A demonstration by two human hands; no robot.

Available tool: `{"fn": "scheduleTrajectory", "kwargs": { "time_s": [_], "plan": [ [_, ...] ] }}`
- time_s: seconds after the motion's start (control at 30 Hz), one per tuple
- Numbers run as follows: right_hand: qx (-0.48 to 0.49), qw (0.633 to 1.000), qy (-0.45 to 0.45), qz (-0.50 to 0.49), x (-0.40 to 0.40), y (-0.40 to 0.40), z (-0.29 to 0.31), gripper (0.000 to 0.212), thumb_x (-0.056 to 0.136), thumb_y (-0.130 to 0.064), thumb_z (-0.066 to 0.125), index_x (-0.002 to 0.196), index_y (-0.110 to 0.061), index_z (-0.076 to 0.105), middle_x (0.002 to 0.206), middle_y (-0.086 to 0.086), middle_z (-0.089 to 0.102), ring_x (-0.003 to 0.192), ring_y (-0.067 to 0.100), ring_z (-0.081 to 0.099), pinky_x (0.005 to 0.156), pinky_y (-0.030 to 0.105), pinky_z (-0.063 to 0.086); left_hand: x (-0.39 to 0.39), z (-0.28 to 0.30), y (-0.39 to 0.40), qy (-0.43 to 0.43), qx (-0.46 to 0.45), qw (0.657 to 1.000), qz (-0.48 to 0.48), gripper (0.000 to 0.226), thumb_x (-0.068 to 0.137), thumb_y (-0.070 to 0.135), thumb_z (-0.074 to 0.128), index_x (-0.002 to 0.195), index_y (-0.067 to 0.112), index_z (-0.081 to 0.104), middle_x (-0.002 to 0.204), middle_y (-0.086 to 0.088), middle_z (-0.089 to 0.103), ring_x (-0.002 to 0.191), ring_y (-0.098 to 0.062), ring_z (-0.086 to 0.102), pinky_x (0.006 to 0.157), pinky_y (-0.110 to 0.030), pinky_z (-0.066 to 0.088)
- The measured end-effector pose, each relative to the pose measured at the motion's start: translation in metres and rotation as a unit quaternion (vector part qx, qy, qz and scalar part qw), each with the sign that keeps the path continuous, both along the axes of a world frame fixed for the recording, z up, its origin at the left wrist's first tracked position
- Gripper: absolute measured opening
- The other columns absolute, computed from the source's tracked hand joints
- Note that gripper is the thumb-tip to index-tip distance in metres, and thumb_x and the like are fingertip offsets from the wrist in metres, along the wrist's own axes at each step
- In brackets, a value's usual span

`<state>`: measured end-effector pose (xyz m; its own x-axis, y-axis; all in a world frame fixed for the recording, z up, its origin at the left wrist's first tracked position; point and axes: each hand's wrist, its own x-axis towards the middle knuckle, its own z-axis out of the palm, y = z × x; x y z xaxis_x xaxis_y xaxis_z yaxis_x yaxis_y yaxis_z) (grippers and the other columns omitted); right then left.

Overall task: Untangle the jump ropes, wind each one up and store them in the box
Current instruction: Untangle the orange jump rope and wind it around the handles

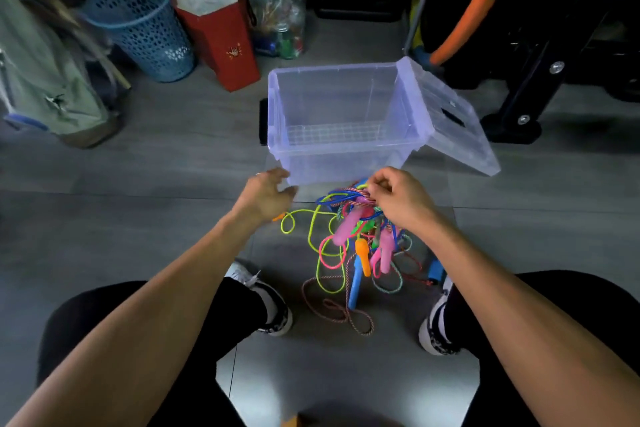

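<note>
Gripping tangled jump ropes (349, 239), right hand (398, 198); left hand (266, 192) loose-fingered, over grey floor (156, 184) beside clear box (343, 121).

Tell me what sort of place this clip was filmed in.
Probably a home storage corner or utility room: a blue laundry basket, a red paper bag and a backpack stand crowded along the grey tiled floor.
</note>
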<state>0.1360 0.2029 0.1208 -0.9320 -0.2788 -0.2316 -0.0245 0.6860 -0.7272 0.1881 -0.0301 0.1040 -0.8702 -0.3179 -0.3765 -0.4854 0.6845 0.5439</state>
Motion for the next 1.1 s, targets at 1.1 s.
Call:
{"fn": "scheduleTrajectory", "kwargs": {
  "time_s": [1.1],
  "plan": [
    [-0.12, 0.991, -0.017, -0.047, -0.001, 0.107, 0.038, 0.026, 0.087, -0.003, 0.064, 0.071, -0.022, 0.063, 0.063, -0.009, 0.062, 0.046, -0.006, 0.049, 0.05, 0.011, 0.038, -0.033, 0.071, 0.101, 0.103, -0.036, 0.937, -0.331, 0.057, 0.067, 0.032, 0.048, 0.121, 0.031, 0.064, 0.109, 0.0, 0.067, 0.1, -0.02, 0.062, 0.09, -0.034, 0.049]
  ]
}}
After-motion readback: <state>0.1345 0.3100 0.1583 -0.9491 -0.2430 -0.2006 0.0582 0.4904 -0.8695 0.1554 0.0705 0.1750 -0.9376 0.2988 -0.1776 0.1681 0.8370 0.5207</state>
